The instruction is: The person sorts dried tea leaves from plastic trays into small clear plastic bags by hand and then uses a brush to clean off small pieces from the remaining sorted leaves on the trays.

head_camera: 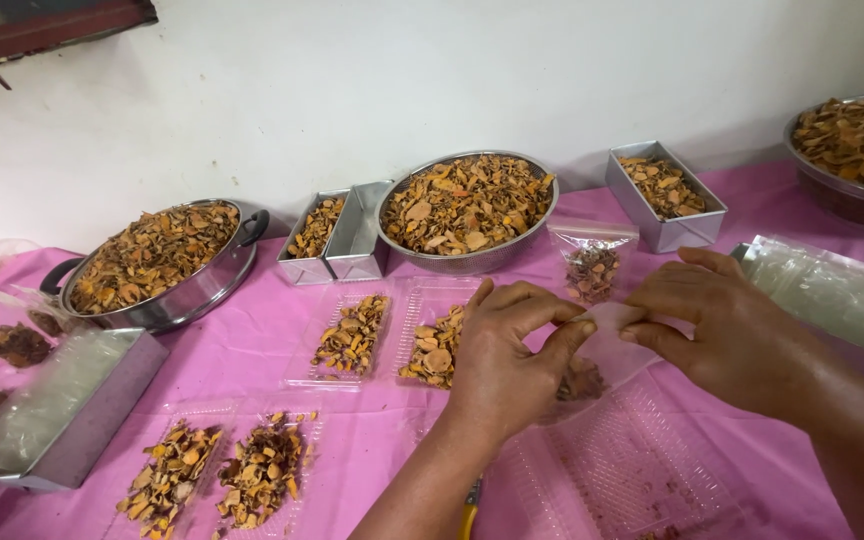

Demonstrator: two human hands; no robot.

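Clear plastic bag [607, 350] lying crosswise, mouth rightward, left hand [507, 350] and right hand [722, 325] both pinching it

Shiny metal pans [167, 300], clear glossy plastic trays [642, 470], pink cloth [252, 350].

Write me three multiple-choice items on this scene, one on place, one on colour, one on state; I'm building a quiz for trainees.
1. Where does the small filled bag stand?
A. in front of the round bowl
B. inside the handled pan
C. on the left tin

2. What colour is the tablecloth?
A. green
B. pink
C. white

3. How do the hands hold the clear pouch?
A. left hand only
B. neither touches it
C. both hands pinch it

Answers: 1 A, it stands just right of the bowl's front rim; 2 B, pink cloth shows between the trays; 3 C, the left hand and right hand both grip it with their fingers.
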